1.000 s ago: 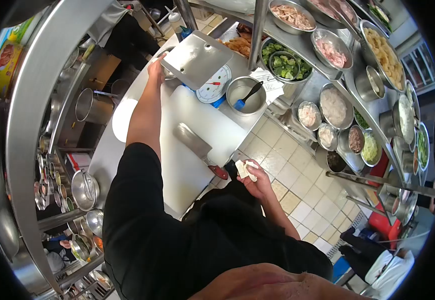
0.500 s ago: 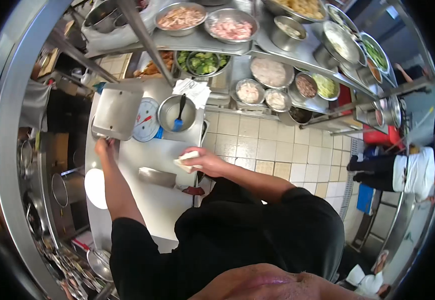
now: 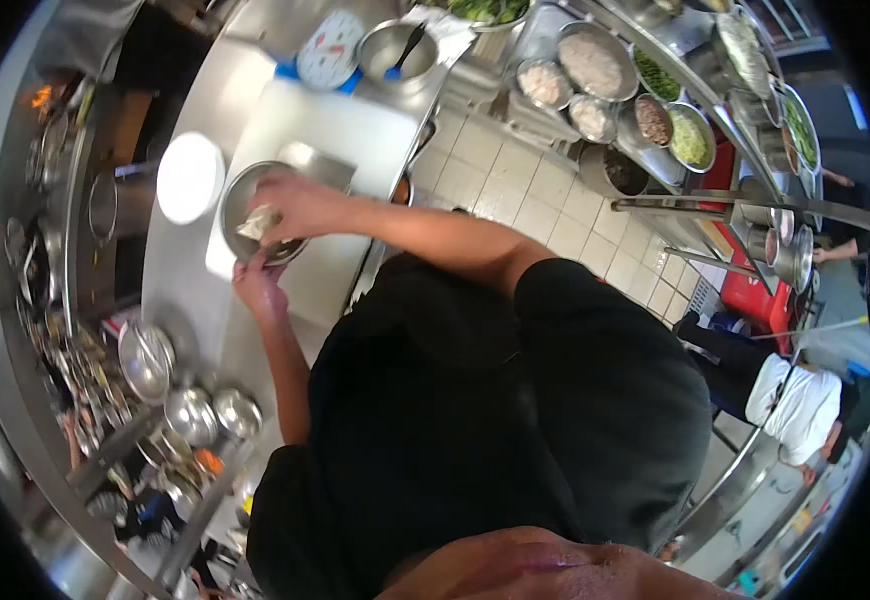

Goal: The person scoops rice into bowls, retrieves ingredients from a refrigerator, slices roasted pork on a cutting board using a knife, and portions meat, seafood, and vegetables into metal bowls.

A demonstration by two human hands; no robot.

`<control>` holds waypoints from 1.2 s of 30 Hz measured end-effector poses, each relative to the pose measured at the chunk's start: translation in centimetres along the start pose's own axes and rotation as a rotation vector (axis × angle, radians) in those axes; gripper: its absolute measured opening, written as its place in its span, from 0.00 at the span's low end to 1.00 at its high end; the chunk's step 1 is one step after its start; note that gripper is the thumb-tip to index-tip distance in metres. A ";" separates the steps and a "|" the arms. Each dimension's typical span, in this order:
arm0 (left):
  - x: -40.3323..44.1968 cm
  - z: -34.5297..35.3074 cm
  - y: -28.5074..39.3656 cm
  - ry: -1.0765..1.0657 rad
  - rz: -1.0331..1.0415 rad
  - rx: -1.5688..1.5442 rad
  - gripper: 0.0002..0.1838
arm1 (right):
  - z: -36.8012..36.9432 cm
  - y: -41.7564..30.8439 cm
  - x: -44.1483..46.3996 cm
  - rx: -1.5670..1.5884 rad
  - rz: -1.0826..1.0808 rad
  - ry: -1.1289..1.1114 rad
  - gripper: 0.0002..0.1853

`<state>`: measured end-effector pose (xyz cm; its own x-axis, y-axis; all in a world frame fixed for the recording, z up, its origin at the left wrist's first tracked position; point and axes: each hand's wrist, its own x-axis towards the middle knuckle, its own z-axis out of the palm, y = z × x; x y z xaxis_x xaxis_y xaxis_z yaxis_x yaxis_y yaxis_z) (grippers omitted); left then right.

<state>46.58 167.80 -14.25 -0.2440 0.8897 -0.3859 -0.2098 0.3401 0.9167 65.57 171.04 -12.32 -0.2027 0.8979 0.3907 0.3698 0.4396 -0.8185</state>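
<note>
My left hand [image 3: 263, 287] grips the near rim of a round metal bowl [image 3: 239, 192], its fingers closed on the edge. Inside the bowl, my right hand [image 3: 300, 207] is closed on a crumpled off-white cloth [image 3: 258, 222]. Under the bowl lies a white cutting board [image 3: 305, 112]. A broad metal blade, like a cleaver [image 3: 333, 168], rests on the board just beyond my right wrist; its handle is hidden by my arm. Left of the bowl sits a white round plate [image 3: 191, 178].
Past the board stand a dial scale [image 3: 331, 50] and a metal bowl [image 3: 380, 65] holding a blue-tipped brush [image 3: 407, 50]. Shelves at upper right carry bowls of food, such as shredded greens [image 3: 690, 138]. A person in white [image 3: 800, 405] is at far right; metal bowls [image 3: 192, 415] stand lower left.
My left hand has left the metal box at the far end and now holds a bowl over the board. My right hand has brought the cloth into that bowl. The view has shifted.
</note>
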 end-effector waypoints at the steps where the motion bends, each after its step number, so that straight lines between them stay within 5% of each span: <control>1: -2.0 -1.6 -0.8 -0.007 -0.015 0.010 0.08 | -0.9 -2.2 -1.1 0.155 0.075 0.026 0.24; 5: -5.4 -11.5 -6.0 0.095 0.069 0.071 0.10 | -3.3 -1.5 -7.3 0.087 0.106 0.184 0.12; 6: -5.8 -13.8 -7.0 0.139 0.050 0.065 0.10 | -4.6 -2.0 -9.6 0.306 0.405 0.198 0.11; 8: -6.8 -17.6 -8.2 0.246 -0.040 -0.019 0.10 | -5.6 1.3 -15.0 0.560 0.556 0.309 0.11; 12: -8.4 -24.3 -11.7 0.301 -0.027 -0.058 0.11 | -10.6 3.4 -24.7 0.362 0.929 0.358 0.11; 16: -11.5 -21.2 -10.5 0.336 -0.206 -0.099 0.24 | -11.1 8.5 -32.1 0.498 1.165 0.470 0.08; 20: -16.9 -15.6 -8.0 0.604 -0.349 0.191 0.22 | -10.1 15.0 -38.2 0.612 1.270 0.511 0.07; 24: -21.6 -12.2 -12.9 0.373 -0.038 0.819 0.13 | -9.2 21.4 -43.1 0.790 1.413 0.521 0.08; 25: -22.6 -10.0 -13.6 0.143 -0.101 0.949 0.10 | -9.0 22.5 -44.2 0.836 1.422 0.532 0.08; 29: -19.1 2.7 -23.1 -0.301 -0.161 1.026 0.11 | -8.8 26.7 -48.2 0.808 1.537 0.450 0.10; 30: -16.1 4.4 -28.1 -0.419 0.051 1.142 0.11 | -8.5 28.2 -49.5 0.808 1.543 0.465 0.10; 31: -13.4 7.5 -31.6 -0.484 -0.092 1.127 0.12 | -8.0 30.0 -50.7 0.807 1.550 0.480 0.10; 32: -11.4 12.9 -34.2 -0.583 0.049 1.069 0.12 | -7.1 31.6 -52.1 0.843 1.567 0.523 0.10; 33: -7.3 13.5 -40.2 -0.573 -0.116 1.038 0.11 | -6.1 33.4 -53.5 0.875 1.582 0.571 0.10; 36: 1.5 20.3 -50.5 -0.677 -0.101 0.960 0.09 | -2.8 37.7 -55.6 0.867 1.630 0.657 0.10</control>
<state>76.06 158.20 -59.01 0.3454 0.7275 -0.5928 0.6698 0.2514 0.6987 93.32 137.77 -63.72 0.2032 0.3258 -0.9233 -0.6886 -0.6229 -0.3713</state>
